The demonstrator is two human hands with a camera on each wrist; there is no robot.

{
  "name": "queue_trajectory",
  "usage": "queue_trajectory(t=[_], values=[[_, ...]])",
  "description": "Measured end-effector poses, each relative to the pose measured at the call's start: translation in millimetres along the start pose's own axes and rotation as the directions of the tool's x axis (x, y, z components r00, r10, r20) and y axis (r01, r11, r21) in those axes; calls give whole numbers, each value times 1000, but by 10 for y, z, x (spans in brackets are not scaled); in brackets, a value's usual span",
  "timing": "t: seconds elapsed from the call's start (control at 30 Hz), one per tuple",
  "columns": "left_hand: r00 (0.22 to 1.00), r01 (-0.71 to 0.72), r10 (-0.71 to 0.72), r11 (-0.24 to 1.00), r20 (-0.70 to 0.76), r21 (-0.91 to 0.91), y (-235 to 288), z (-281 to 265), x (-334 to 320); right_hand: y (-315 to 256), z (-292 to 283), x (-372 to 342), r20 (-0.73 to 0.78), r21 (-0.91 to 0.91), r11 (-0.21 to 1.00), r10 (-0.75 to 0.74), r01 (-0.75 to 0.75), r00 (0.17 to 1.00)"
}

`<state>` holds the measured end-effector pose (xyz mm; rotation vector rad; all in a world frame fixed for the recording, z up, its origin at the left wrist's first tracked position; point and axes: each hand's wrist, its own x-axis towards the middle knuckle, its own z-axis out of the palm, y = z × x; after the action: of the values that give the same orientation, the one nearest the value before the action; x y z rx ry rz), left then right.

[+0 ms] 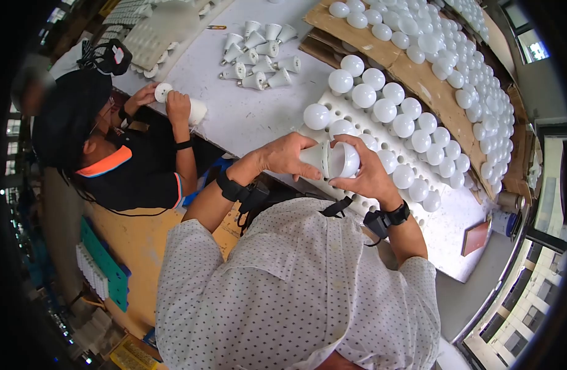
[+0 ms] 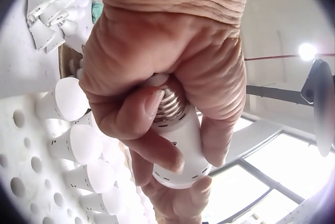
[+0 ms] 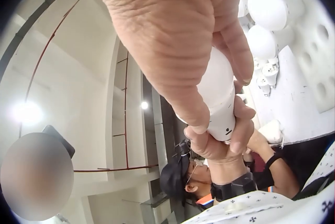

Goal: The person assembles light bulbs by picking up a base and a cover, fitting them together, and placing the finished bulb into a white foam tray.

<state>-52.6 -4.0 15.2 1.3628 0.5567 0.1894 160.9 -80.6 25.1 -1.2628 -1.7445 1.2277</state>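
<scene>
Both hands hold one white light bulb (image 1: pixel 344 160) in front of the chest. The left hand (image 1: pixel 288 155) grips its tapered body, and the left wrist view shows the fingers curled round the body near the metal screw base (image 2: pixel 170 105). On the other end, the right hand (image 1: pixel 371 174) grips the round dome (image 3: pixel 215 80) between thumb and fingers. Dome and body sit against each other in line. Just beyond the hands, a white foam tray (image 1: pixel 333 102) with holes carries rows of upright bulbs (image 1: pixel 392 111).
Several bulb bodies without domes (image 1: pixel 259 57) lie on the white table (image 1: pixel 219 117). Behind the tray, a cardboard sheet (image 1: pixel 382 52) bears many bulbs. At the left, another person (image 1: pixel 135 166) handles a white round part (image 1: pixel 163 92). A brown box-like object (image 1: pixel 476 238) lies near the right edge.
</scene>
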Motion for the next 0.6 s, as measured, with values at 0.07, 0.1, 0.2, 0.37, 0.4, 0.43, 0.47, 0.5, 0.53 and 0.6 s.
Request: queue_trajectory(t=[0.07,0.1,0.2,0.37,0.4,0.43,0.47,0.5,0.53,0.6], values=[[998,60,-60,995,2,81,26,3,-25,-63,6,10,21,-70,997,-24,26,999],[998,61,-61,995,2,78,13,10,-29,-88,16,9,42,-139,989,-47,53,998],[995,96,-96,982,-13,164,-2,22,-24,-102,52,13,77,-257,959,-102,119,992],[999,51,-51,966,-7,254,-21,16,-44,-133,122,18,78,-238,969,-48,66,996],[999,49,-50,966,-6,254,-6,28,-47,-134,149,21,71,-216,976,-5,21,997],[997,75,-70,969,-27,238,23,49,-51,-140,187,27,70,-218,976,-6,21,998],[995,99,-91,970,-46,222,44,63,-51,-147,232,37,-1,-188,980,-60,59,998],[995,96,-89,970,-42,225,-8,71,-33,-140,258,39,-74,-160,982,-112,99,991],[996,-36,58,952,-63,305,-110,80,-2,-108,268,41,-78,-164,982,-112,99,991],[976,-167,206,909,-65,381,-139,129,18,-47,281,40,-104,-198,950,-267,243,958]])
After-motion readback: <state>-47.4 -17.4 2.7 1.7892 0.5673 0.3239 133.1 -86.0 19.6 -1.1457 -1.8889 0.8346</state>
